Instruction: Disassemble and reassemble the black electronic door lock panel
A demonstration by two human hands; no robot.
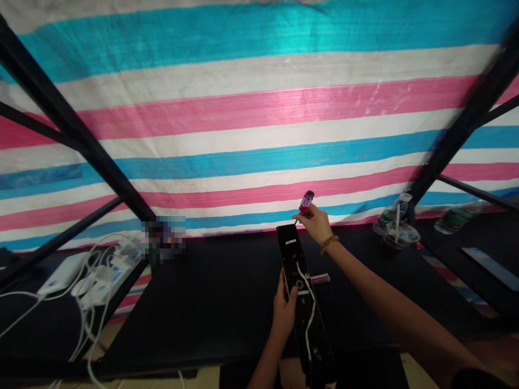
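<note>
- Head view: left hand (285,309) clamps the long black rectangular panel (289,255) over the black tabletop (203,302), its grip likely steadying it
- Right hand (318,222) has its grip around the red-handled screwdriver (307,200), tilted, seemingly to aim at the panel's far end

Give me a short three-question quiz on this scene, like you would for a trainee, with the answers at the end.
1. Which tool does the right hand hold?
2. True or false: the left hand holds the clear cup.
3. Fill the gap: a white ___ runs along the face of the black panel.

Key:
1. A screwdriver.
2. False; it holds the black panel.
3. Cable.
</note>
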